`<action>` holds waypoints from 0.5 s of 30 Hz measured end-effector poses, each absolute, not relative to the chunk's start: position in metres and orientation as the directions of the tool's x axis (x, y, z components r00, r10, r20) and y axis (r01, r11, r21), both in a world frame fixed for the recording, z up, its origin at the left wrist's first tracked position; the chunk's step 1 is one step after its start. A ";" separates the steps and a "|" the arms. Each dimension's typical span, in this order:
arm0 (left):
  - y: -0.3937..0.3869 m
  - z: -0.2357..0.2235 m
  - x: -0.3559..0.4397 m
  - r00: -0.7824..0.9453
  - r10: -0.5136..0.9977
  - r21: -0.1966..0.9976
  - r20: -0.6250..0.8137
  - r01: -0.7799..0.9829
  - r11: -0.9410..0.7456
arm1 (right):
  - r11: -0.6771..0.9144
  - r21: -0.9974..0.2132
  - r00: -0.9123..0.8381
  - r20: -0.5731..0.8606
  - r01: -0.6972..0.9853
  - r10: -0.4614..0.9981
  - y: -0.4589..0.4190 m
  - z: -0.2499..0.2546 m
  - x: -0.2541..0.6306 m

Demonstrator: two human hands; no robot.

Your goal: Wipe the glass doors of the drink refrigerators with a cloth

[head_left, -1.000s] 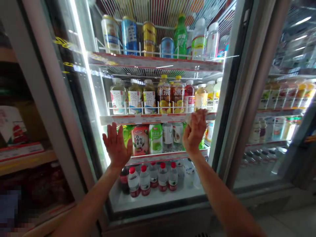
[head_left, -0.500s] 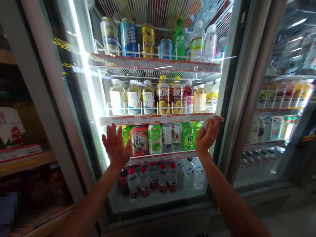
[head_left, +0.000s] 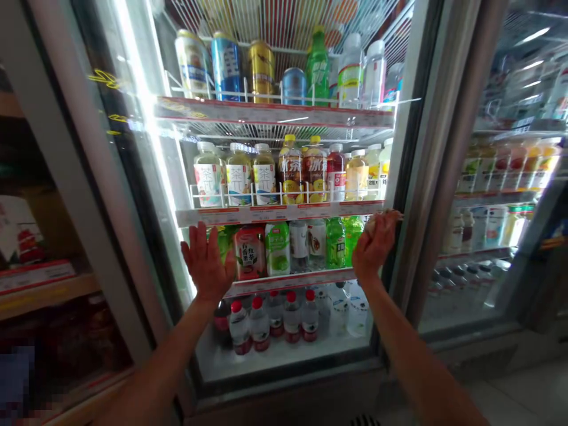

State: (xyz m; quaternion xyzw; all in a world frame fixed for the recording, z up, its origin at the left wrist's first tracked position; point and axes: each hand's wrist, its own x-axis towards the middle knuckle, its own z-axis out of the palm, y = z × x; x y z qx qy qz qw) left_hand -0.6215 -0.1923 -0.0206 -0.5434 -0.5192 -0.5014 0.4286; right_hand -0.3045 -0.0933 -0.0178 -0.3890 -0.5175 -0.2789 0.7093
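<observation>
"Closing around what looks like crumpled cloth [head_left: 394, 215], our right hand [head_left: 373, 245] is hovering near the glass door's [head_left: 284, 368] right edge; our left hand [head_left: 206, 263] is spreading open, left."

"We're risking knocked knuckles on the metal frame [head_left: 437, 171] by reaching too far right."

Behind the glass door [head_left: 284, 131]: cans [head_left: 261, 71] left; bottles [head_left: 350, 71] right (both on the top shelf [head_left: 244, 111]).

A shop, with priced shelves of bottled drinks [head_left: 291, 171] behind glass
</observation>
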 end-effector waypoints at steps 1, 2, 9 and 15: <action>-0.192 -0.021 -0.622 -0.045 0.133 0.057 0.990 0.994 -0.091 | 0.559 -0.242 0.285 0.959 0.793 0.010 -0.097 -0.016 -0.313; -0.192 -0.021 -0.622 -0.046 0.134 0.058 0.990 0.994 -0.090 | 0.582 -0.185 0.216 0.976 0.792 0.017 -0.103 -0.016 -0.327; -0.194 -0.021 -0.625 -0.013 0.140 0.026 0.990 0.995 -0.092 | 0.670 0.255 -0.363 0.931 0.697 0.024 -0.135 -0.043 -0.373; -0.190 -0.023 -0.625 0.015 0.091 -0.008 0.996 0.997 -0.079 | 0.533 -0.231 0.284 0.959 0.814 -0.018 -0.092 -0.038 -0.287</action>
